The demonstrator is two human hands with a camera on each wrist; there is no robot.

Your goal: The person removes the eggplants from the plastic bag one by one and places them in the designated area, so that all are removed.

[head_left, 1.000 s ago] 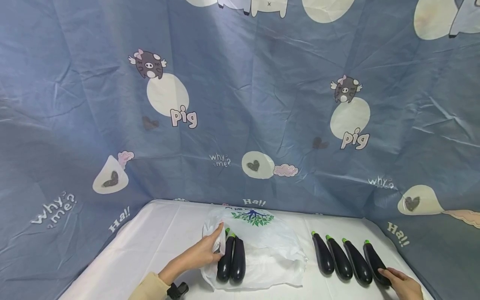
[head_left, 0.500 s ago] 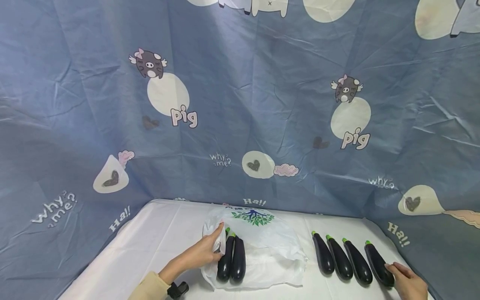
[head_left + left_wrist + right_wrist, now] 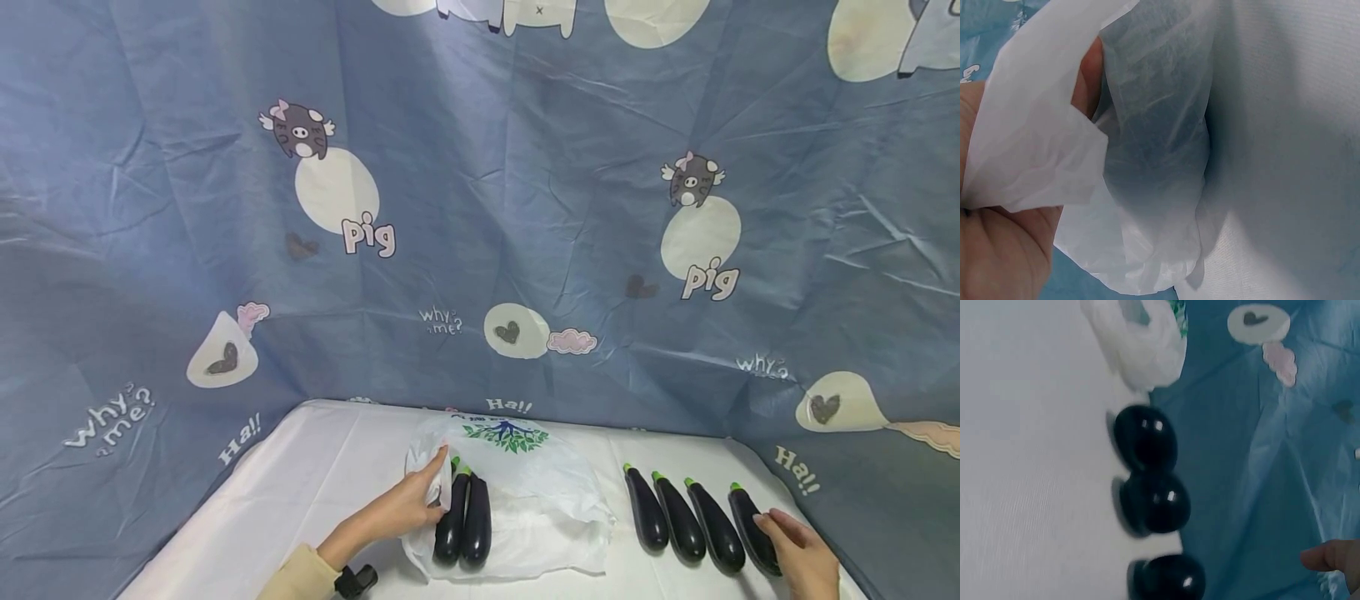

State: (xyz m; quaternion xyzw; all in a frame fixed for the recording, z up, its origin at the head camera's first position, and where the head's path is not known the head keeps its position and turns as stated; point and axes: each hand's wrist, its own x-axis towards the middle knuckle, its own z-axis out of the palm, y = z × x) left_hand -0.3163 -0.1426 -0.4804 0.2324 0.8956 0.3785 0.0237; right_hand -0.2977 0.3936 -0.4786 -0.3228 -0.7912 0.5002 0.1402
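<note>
My left hand (image 3: 408, 504) pinches the edge of a white plastic bag (image 3: 536, 492) with a green-and-blue tree print; the left wrist view shows the bag's film (image 3: 1041, 125) draped over the fingers. Just inside the bag's mouth lie dark eggplants (image 3: 477, 521) with green stem ends, two plainly visible. On the right, several more eggplants (image 3: 678, 517) lie side by side in a slanted row. My right hand (image 3: 802, 550) is at the rightmost eggplant (image 3: 748, 525), its thumb overlapping that eggplant's side. In the right wrist view only the thumb (image 3: 1332, 556) shows, held straight out.
White cloth covers the table (image 3: 337, 458). A blue curtain (image 3: 450, 208) printed with pigs and lettering hangs behind and down both sides. A black strap piece (image 3: 356, 581) sits at the left wrist.
My right hand has moved up along the rightmost eggplant from its lower end. That eggplant has shifted slightly. The left hand and bag stay put.
</note>
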